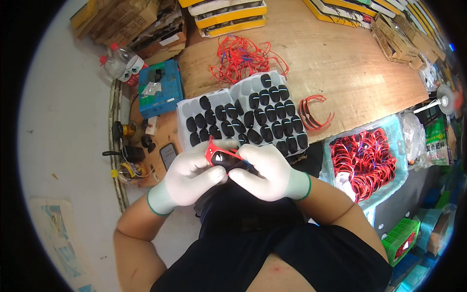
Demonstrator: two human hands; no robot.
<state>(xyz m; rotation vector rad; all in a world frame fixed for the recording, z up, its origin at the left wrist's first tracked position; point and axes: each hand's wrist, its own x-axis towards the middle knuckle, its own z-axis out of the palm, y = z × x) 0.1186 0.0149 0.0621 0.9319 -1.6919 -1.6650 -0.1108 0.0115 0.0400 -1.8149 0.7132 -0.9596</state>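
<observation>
Both my hands wear white gloves with green cuffs and meet in front of my body. Between them is a pair of red-framed sunglasses point(221, 157) with a dark lens. My left hand point(190, 171) grips the frame's left side, its thumb at the lens's lower edge. On the other side, my right hand point(266, 171) holds the frame with thumb and fingers. Just beyond my hands lie two white lens trays point(184, 108), side by side, with many dark lenses point(260, 116) in rows. Some pockets at the far side hold no dark lens.
A tangled pile of red frames point(243, 58) lies past the trays; more red frames point(315, 113) lie right of them. A blue crate point(401, 168) full of red glasses stands at the right. Left are a blue box point(158, 90), a phone point(168, 155) and bottles point(114, 67).
</observation>
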